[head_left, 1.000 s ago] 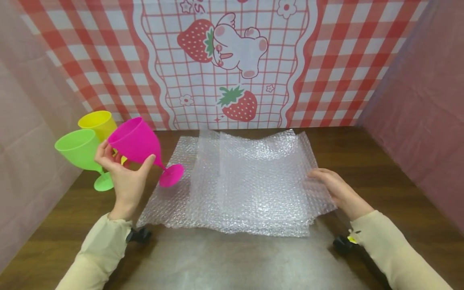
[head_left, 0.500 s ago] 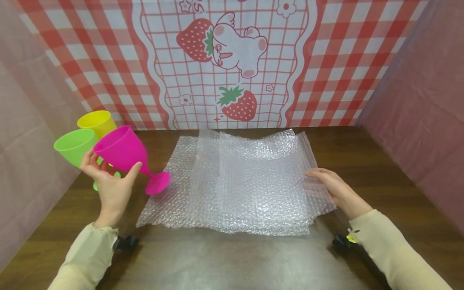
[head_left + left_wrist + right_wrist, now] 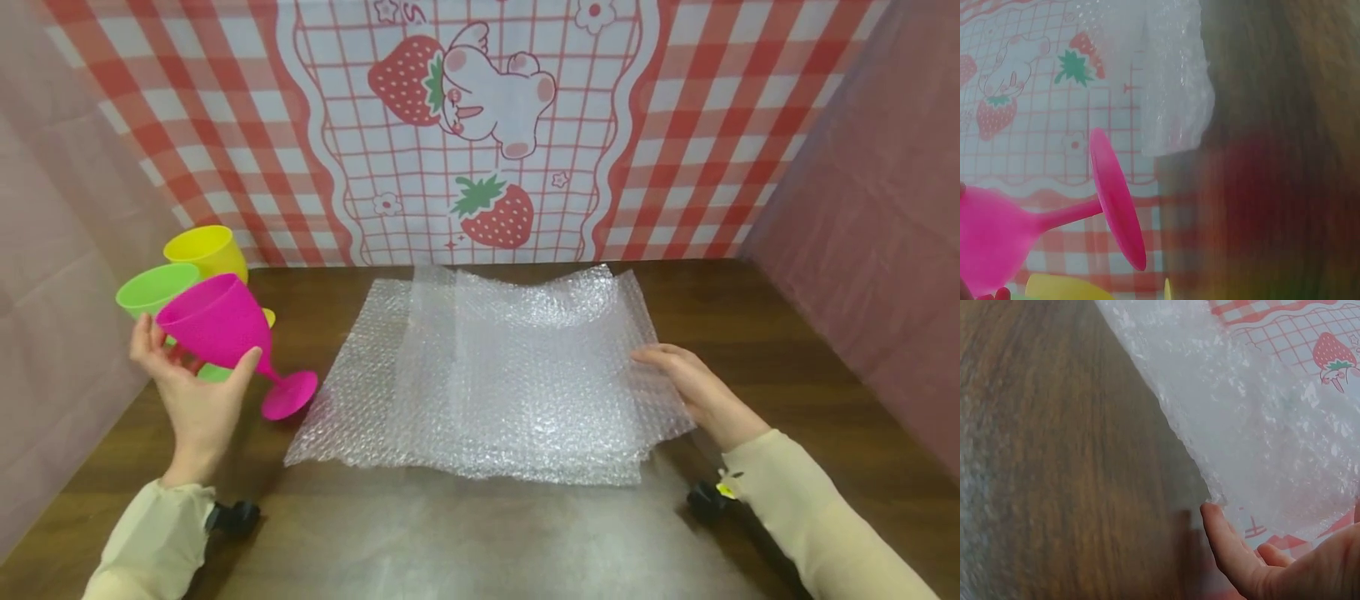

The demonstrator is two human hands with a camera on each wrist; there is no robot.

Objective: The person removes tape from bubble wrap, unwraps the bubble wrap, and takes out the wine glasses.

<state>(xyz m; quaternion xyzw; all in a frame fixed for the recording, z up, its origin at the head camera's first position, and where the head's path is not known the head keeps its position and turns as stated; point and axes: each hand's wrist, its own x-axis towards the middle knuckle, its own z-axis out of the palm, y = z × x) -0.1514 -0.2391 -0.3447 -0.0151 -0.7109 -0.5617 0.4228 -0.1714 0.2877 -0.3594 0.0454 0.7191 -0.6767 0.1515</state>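
Note:
My left hand (image 3: 198, 400) grips a pink plastic goblet (image 3: 217, 321) round its bowl, thumb on the near side. The goblet tilts, mouth to the upper left; its stem and foot (image 3: 1117, 200) point right. Behind it, a green goblet (image 3: 153, 287) is partly hidden by the pink one and by my fingers. A yellow goblet (image 3: 210, 250) stands farther back. On the right, my right hand (image 3: 701, 392) holds the right edge of the layered clear bubble wrap (image 3: 525, 383). In the right wrist view the thumb (image 3: 1225, 544) is right at the wrap's edge.
Under everything is a dark brown wooden table (image 3: 765, 333). A red-and-white checked cloth (image 3: 690, 125) with strawberries hangs along the back, and pale pink cloth (image 3: 862, 192) lines the sides. Each wrist carries a small black device (image 3: 236, 518).
My left hand has carried the pink goblet left and slightly down, away from the bubble wrap and in front of the green goblet. The right hand has kept its place.

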